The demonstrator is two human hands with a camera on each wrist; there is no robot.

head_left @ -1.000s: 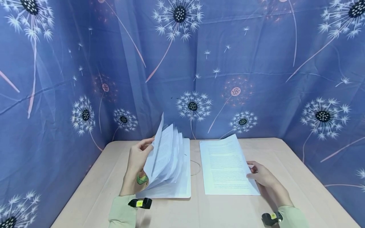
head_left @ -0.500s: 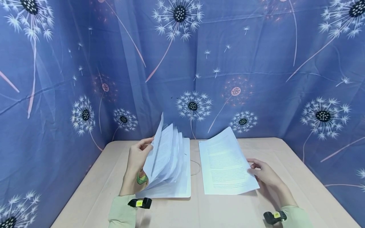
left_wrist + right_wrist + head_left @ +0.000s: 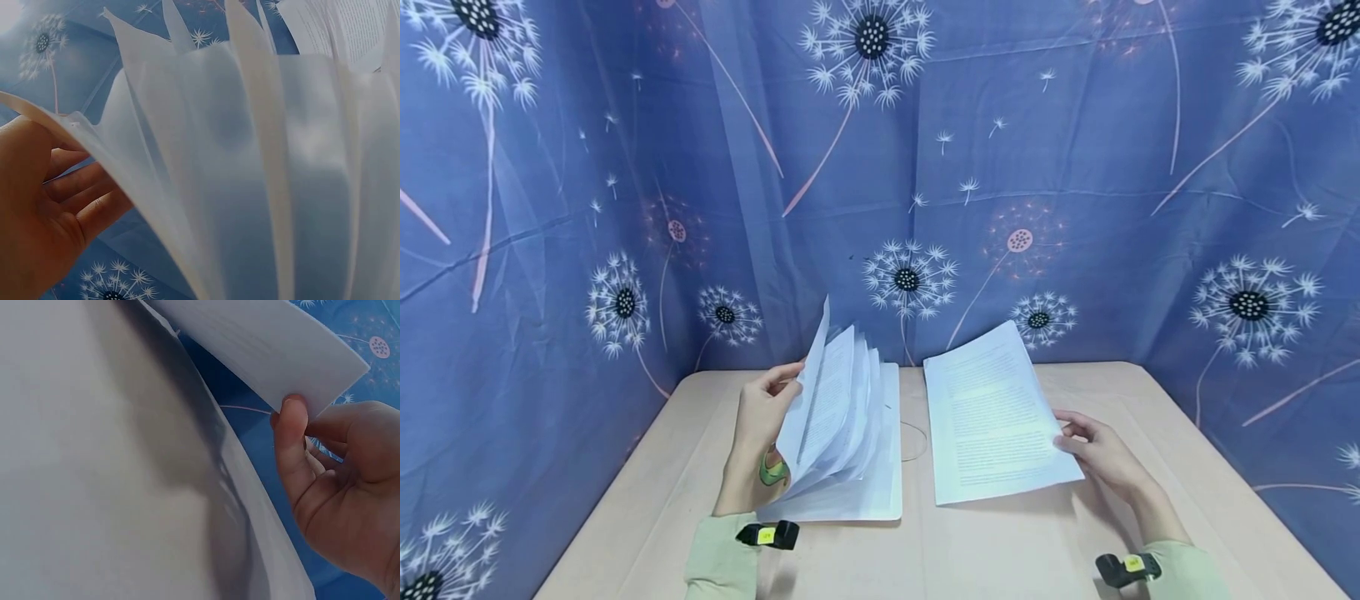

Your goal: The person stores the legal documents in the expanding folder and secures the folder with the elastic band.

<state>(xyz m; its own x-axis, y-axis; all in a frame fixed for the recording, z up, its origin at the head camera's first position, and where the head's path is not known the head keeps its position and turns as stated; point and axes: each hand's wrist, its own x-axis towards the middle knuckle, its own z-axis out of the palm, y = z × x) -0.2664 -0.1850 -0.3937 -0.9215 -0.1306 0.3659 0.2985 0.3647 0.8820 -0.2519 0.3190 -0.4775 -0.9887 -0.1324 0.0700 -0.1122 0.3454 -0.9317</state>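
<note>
On the left of the table, my left hand (image 3: 766, 412) holds up the cover and front leaves of a folder with clear sleeves (image 3: 880, 492). Its fanned sleeves (image 3: 219, 137), with printed pages inside, fill most of the left wrist view. The hand's thumb lies behind the leaf edge there. At the right, my right hand (image 3: 1101, 454) pinches the right edge of a printed paper sheet (image 3: 996, 425) between thumb and fingers. This sheet is tilted, raised off the table with a shadow under it. In the right wrist view the thumb (image 3: 292, 422) presses on the paper's corner.
A thin loop (image 3: 917, 442), perhaps a cord or elastic, lies on the table (image 3: 970, 558) between the folder and the paper. Behind and at both sides hangs a blue dandelion-print cloth (image 3: 880, 167). Black wrist cameras sit on both sleeves.
My right hand has lifted the paper off the table and shifted slightly up and to the right, so the paper's far edge stands higher. The left hand and folder look unmoved.
</note>
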